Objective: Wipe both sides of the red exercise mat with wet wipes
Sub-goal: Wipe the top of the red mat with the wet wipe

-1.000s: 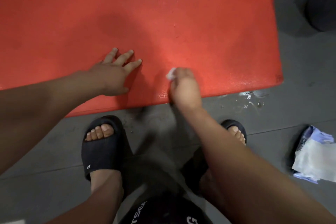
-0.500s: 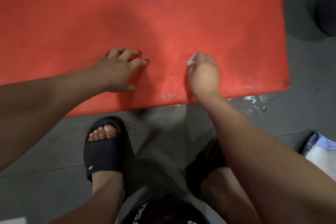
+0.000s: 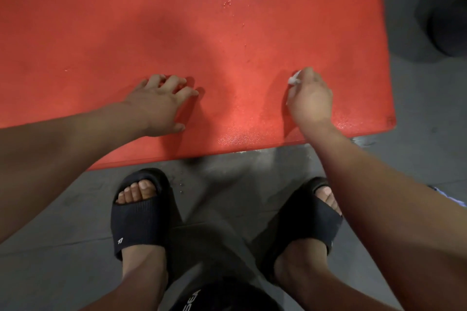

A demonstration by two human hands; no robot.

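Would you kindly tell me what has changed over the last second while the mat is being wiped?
The right hand, gripping the wet wipe, slid rightward across the red mat, away from the left hand. The left hand stayed resting on the mat, fingers spread, and the mat itself did not shift.

Dim indoor light falls from overhead, laying a broad soft shadow across the middle of the red exercise mat (image 3: 88, 20) and narrower ones beside the left hand (image 3: 156, 106) and right hand (image 3: 312, 101). Wet patches glint by the mat's near edge and farther up. The wet wipe (image 3: 294, 79) is a pale smudge. The wide lens bows the mat's edges; the dark object (image 3: 447, 20) at far right is murky.
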